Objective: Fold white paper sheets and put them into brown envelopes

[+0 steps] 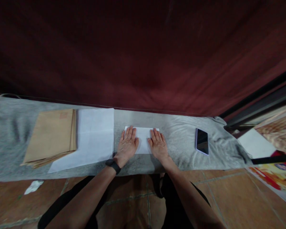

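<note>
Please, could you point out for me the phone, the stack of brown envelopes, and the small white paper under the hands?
Phone [202,141]: head view, middle of its dark screen.
Stack of brown envelopes [52,133]: head view, upper face.
Small white paper [143,142]: head view, uncovered middle part.

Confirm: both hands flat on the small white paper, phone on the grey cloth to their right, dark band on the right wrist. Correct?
No: the head view shows the dark band on the wrist of the left hand, not the right hand. The rest holds: both hands flat on the white paper, phone on the grey cloth to their right.
</note>
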### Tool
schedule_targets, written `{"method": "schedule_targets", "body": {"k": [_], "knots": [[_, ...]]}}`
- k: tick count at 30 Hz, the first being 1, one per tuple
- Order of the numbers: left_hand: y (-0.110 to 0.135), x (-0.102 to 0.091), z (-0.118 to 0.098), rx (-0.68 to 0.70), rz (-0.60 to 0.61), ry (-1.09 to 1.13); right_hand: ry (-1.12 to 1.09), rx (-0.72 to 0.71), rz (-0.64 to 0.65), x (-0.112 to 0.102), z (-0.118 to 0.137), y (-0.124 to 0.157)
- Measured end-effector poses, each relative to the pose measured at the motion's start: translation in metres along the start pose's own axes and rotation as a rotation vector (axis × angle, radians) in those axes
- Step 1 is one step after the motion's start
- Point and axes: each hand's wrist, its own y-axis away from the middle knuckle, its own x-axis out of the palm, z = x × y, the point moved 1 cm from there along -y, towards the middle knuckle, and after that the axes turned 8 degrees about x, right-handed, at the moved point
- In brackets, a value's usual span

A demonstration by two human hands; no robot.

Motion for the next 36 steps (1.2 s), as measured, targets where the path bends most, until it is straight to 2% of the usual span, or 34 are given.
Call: {"method": "schedule_targets", "body": {"k": [13, 18, 24, 32, 36], "knots": [[0.012, -0.002, 0.011, -0.078, -0.015, -0.013, 0.074, 0.111, 0.049, -0.005, -0.042, 0.007], [0.013, -0.002, 0.011, -0.086, -0.025, -0.016, 0.051, 0.147, 0.042, -0.016, -0.053, 0.005], [0.014, -0.003, 0.009, -0.098, -0.015, -0.002, -0.111, 0.23, 0.041, -0.032, -0.047, -0.002], [0.013, -0.01, 0.005, -0.103, 0.035, -0.022, -0.3, 0.365, 0.153, -0.034, -0.038, -0.002], [0.014, -0.01, 0.004, -0.107, 0.03, -0.034, -0.53, 0.423, 0.227, -0.034, -0.039, -0.007]]}}
